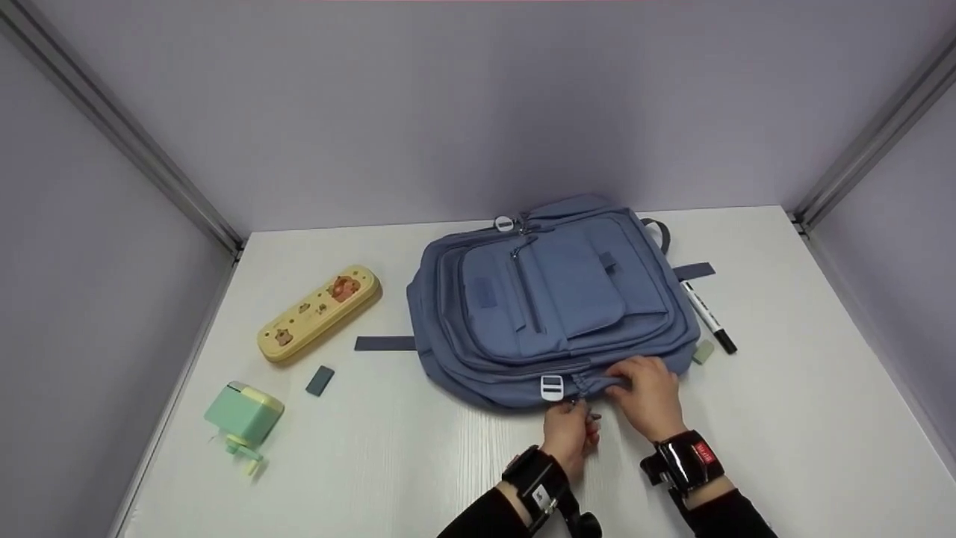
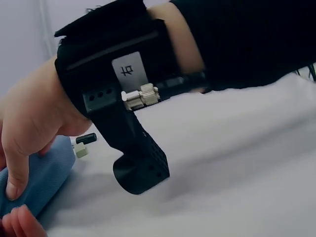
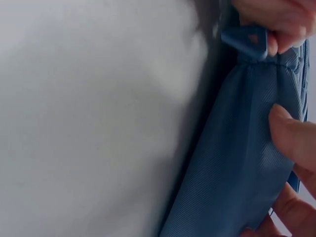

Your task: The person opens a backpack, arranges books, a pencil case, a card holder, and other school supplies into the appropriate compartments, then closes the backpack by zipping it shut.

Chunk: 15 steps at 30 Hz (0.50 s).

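A blue backpack (image 1: 575,284) lies on its back, with its near side toward me. My left hand (image 1: 569,433) pinches the gathered edge of the side pocket, close to a white strap buckle (image 1: 552,388). A blue triangular loop (image 3: 249,42) juts out beside the left fingertips in the right wrist view. Farther right along the same side, my right hand (image 1: 648,397) holds the pocket cloth (image 3: 237,148) between thumb and fingers. The right thumb (image 2: 16,185) also shows in the left wrist view. What the pocket holds is hidden.
Left of the backpack lie a yellow pencil case (image 1: 317,314), a dark eraser (image 1: 320,381) and a green crank sharpener (image 1: 245,415). A white marker with a black cap (image 1: 708,317) and a small green eraser (image 1: 703,352) lie against its right side. Panels enclose the white table (image 1: 388,463).
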{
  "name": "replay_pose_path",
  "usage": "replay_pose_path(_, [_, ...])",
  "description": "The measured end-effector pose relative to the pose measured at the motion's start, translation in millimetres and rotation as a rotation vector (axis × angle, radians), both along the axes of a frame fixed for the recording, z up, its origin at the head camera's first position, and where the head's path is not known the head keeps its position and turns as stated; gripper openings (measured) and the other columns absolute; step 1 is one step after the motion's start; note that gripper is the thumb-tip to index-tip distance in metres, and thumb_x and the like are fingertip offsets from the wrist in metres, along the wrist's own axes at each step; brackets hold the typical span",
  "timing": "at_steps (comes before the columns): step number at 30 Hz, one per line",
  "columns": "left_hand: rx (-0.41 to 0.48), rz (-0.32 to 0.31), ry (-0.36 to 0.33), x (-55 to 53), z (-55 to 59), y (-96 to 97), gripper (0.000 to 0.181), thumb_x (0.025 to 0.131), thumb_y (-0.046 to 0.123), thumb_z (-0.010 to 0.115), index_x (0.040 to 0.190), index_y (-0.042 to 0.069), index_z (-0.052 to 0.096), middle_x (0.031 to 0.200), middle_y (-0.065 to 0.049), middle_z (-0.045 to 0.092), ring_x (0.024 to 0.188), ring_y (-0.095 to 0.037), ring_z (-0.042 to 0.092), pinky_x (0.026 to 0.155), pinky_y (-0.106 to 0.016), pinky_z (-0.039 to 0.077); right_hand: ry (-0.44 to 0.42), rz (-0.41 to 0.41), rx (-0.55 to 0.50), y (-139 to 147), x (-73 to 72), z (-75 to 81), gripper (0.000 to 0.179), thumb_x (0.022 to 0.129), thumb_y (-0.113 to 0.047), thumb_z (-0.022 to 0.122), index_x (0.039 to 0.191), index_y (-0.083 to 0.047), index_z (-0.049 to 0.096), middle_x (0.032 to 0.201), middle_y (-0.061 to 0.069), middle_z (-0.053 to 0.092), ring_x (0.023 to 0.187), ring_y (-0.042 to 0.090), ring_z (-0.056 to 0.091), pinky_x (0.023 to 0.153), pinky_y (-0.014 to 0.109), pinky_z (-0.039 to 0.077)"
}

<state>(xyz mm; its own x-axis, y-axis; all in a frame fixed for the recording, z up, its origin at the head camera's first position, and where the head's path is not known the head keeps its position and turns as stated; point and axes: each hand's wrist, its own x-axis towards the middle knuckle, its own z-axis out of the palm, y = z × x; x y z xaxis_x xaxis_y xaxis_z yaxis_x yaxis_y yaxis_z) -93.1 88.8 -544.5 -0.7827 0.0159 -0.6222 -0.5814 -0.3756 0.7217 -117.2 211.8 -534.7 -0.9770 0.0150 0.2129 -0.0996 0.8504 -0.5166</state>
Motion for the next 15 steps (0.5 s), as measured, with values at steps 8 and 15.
replay_pose_path(8, [-0.183,-0.039,0.027,6.6,1.1,-23.2,0.017,0.087,0.005,0.042,0.072,0.013,0.044,0.055,0.007,0.035,0.042,-0.003,0.027,0.038,-0.017,0.023,0.034,0.012,0.015,3,-4.3,-1.7,0.015,0.07,-0.005,0.082,0.082,-0.009,0.073,0.091,0.01,0.073,0.093,0.035,0.061,0.077,0.054,0.044])
replay_pose_path(15, [-0.576,-0.188,0.314,14.0,2.5,-63.3,0.032,0.089,0.008,0.045,0.06,0.019,0.037,0.055,0.008,0.037,0.049,-0.007,0.033,0.049,-0.022,0.029,0.049,0.011,0.026,7,-8.0,0.5,0.013,0.071,-0.005,0.082,0.079,-0.01,0.073,0.088,0.008,0.074,0.089,0.034,0.062,0.078,0.051,0.045])
